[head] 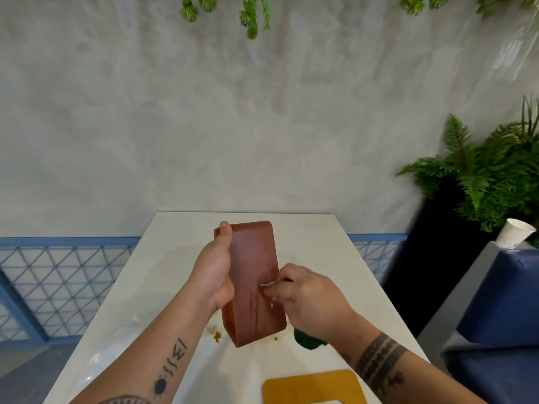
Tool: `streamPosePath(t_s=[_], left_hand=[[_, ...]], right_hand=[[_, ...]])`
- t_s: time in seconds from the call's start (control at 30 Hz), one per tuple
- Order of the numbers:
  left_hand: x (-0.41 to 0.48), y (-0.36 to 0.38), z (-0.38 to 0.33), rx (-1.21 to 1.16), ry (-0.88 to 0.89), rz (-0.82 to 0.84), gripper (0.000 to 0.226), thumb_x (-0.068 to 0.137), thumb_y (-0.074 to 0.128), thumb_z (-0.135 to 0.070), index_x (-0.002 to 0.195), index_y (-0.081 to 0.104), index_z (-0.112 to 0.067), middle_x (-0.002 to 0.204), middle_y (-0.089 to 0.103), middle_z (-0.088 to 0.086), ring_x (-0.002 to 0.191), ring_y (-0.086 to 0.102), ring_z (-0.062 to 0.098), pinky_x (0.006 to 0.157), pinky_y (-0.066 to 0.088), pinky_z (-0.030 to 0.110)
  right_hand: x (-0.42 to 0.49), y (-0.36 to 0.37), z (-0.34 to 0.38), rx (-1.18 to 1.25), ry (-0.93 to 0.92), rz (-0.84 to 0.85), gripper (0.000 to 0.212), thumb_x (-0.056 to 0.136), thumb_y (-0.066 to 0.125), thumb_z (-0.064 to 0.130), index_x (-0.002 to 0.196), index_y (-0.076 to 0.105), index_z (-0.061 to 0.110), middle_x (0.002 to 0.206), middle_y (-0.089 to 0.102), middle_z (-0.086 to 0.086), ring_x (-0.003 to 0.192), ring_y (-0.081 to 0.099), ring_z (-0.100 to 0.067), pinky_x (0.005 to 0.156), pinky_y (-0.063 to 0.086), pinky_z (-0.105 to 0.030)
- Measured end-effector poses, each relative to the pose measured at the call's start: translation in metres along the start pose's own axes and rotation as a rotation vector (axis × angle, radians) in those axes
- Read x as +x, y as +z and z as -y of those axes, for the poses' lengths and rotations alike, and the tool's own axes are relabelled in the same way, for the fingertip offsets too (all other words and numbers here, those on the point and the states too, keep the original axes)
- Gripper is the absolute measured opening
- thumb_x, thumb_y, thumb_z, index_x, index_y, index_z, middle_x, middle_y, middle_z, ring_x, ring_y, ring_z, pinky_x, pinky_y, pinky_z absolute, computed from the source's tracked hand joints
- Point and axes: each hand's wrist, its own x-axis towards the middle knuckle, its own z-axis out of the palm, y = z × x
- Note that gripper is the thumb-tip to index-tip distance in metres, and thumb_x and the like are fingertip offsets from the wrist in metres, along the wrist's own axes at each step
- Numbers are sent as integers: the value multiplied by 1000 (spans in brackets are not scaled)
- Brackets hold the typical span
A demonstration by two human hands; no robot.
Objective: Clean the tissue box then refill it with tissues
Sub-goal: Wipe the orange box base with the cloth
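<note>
The box (252, 282) is gripped upright on the counter (163, 275) by the left hand (214, 272), steadied so its streaked face can be wiped by the right hand (306, 298), closed on a wipe (267, 284).

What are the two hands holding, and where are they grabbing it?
The left hand grips the brown tissue box by its left side. The right hand pinches a small white scrap against the box's face.

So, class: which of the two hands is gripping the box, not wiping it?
The left hand grips the brown tissue box; the right hand presses a small white wipe on it.
</note>
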Motion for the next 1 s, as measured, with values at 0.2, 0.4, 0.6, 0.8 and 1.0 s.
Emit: streamPosePath(t_s=[0.2,0.4,0.6,0.8,1.0], left_hand=[[-5,8,7,10,-21,31,66,99,43,-64,121,68,-7,107,78,16,101,75,33,98,55,50],[-6,7,12,69,-25,59,68,98,44,-65,121,69,-6,110,77,17,104,74,34,101,54,49],[-7,7,19,89,-39,137,77,99,28,-72,122,73,-13,116,75,17,108,73,32,101,52,48],[-5,10,25,-16,-22,155,99,87,16,-88,128,68,-14,122,73,15,118,68,31,111,45,47],[0,0,16,-2,22,137,81,100,29,-69,109,77,-5,108,76,20,87,76,30,83,55,41]], right_hand=[[24,-10,-8,31,201,-273,17,92,63,25,102,76,29,94,61,4,75,64,-20,61,58,-36],[-3,9,24,42,21,-110,31,95,48,35,110,75,34,103,63,8,82,65,-16,64,59,-30],[33,-15,2,70,272,-322,19,96,63,28,109,77,27,99,62,4,82,64,-19,74,59,-37],[52,-9,38,77,145,-266,20,93,61,25,106,75,26,100,60,3,81,63,-24,66,58,-41],[23,-1,21,56,117,-160,21,96,59,29,107,76,30,105,62,7,89,64,-18,74,59,-37]])
